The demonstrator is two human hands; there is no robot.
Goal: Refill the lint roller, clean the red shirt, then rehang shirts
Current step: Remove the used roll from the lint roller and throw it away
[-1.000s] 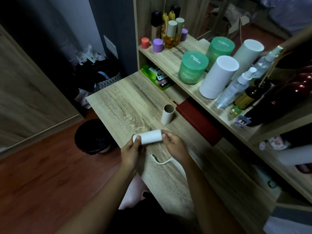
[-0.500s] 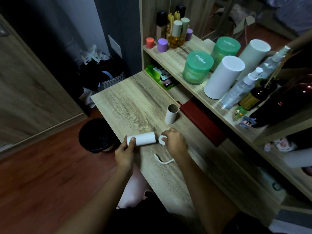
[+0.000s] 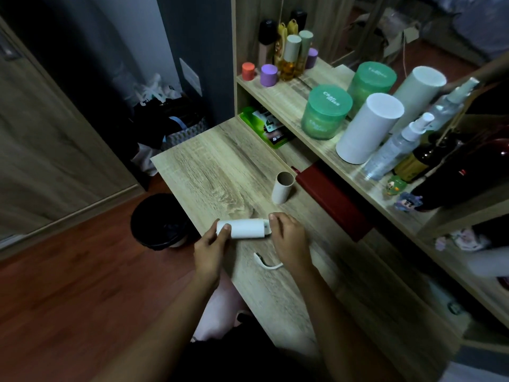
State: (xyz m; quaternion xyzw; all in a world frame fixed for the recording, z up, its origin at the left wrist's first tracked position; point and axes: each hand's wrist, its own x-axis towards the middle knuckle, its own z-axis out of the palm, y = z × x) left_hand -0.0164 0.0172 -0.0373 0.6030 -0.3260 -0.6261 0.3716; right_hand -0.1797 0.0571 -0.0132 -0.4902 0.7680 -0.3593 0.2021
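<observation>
left hand [image 3: 210,250] pinches the left end of the roll [image 3: 242,228], right hand [image 3: 289,241] grips its right end, just over the desk [image 3: 220,172]. axis runs hand to hand; handle [image 3: 265,263] lies nearest the right hand.

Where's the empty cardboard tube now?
Head view, centre: the tube stands upright on the desk, beside the red box, beyond the white roll.

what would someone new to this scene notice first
The eye goes to the middle of the wooden desk, where the left hand and the right hand hold a white roll by its ends. Just behind it an empty cardboard core stands upright. On the shelf to the right sit a green tub and a tall white cylinder.
</observation>
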